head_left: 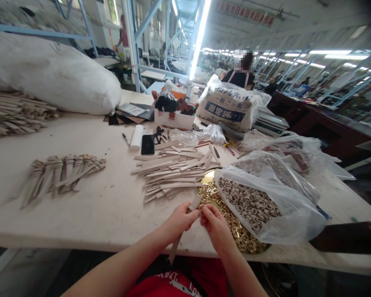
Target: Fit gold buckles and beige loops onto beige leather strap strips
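Left fingers [185, 215] close around a strap [194, 203], presenting its end to the pinched right fingers [207, 212], whose contents cannot be determined.

Strip [196, 202] partly behind left hand [181, 216]

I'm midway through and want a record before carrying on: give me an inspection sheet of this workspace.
Surface: cream tabletop, a few dark specks.
Work pieces: loose pile of flat beige strips; looped beige strips at left; gold metal buckles; small grey-beige loops in an open translucent plastic bag.
Clutter: black phone, white roll, filled white box.
Hands: left hand has its grip on one beige strip; right hand close by, fingertips together, contents unclear.
Cables: nothing seen.
Surroundings: large white sack at left; person in dark top beyond the table.
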`<state>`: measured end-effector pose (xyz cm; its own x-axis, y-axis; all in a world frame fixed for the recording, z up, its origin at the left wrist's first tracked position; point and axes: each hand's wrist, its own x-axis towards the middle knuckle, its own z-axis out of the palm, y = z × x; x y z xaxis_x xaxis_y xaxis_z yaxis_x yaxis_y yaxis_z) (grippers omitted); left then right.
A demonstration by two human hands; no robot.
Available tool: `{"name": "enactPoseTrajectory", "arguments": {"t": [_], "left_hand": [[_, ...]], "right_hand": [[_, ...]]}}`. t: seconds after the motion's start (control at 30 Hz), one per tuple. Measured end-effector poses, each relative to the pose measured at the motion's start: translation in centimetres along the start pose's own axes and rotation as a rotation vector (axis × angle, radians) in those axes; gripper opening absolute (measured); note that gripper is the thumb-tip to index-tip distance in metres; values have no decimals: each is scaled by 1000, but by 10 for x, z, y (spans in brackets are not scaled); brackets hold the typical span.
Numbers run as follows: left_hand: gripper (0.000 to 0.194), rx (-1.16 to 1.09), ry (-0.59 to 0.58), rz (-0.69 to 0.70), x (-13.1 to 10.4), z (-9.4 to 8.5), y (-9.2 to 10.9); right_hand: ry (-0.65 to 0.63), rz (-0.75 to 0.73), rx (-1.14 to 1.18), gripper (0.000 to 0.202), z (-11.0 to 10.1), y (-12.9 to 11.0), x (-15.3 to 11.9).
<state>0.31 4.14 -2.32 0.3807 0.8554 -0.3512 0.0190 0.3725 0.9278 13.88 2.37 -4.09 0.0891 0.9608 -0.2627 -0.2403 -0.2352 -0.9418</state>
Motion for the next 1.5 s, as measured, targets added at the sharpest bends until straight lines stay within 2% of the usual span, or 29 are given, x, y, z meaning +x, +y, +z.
{"name": "enactPoseTrajectory", "arguments": {"t": [0.07, 0.17, 0.3, 0.37, 0.47, 0.57, 0.67, 0.77, 0.87, 0.97, 1.13, 1.2, 1.3, 1.4, 1.5], "left_hand": [[21, -34, 15, -7, 0, 4, 2], [19, -10, 18, -24, -6, 1, 4], [17, 171, -87, -75, -13, -12, 12], [13, 282, -153, -49, -14, -16, 15], [16, 327, -154, -1, -14, -19, 17], [31, 247, -152, -12, -15, -21, 12], [40, 267, -145, 27, -21, -23, 5], [35, 497, -104, 120, -28, -24, 2], [30, 769, -50, 229, -32, -22, 3], [29, 888, -15, 272, -31, -17, 2], [20, 755, 30, 226, -31, -9, -2], [18, 687, -20, 176, -35, -9, -1], [21, 612, -87, 129, -39, -11, 3], [24, 467, -95, 147, -39, -11, 3], [25, 319, -89, 102, -36, -10, -1]], "right_hand": [[11, 13, 96, 22, 11, 5, -12], [-10, -9, 9, 20, 16, 0, -19], [-94, -54, -82, 29, 8, -14, -14], [-158, -65, -109, 32, 3, -18, -11], [-214, -55, -124, 32, -1, -19, -10], [-197, 0, -22, 31, -2, -16, -12], [-98, 115, 215, 29, -1, -12, -14], [7, 222, 404, 27, 1, -7, -15], [14, 318, 469, 29, 8, -1, -18], [13, 333, 454, 26, 17, 5, -26], [36, 109, 271, 19, 23, 10, -34], [87, 91, 280, 20, 19, 8, -32], [142, 145, 380, 24, 15, 4, -28], [85, 143, 327, 23, 17, 4, -30], [26, 45, 157, 19, 21, 7, -36]]}}
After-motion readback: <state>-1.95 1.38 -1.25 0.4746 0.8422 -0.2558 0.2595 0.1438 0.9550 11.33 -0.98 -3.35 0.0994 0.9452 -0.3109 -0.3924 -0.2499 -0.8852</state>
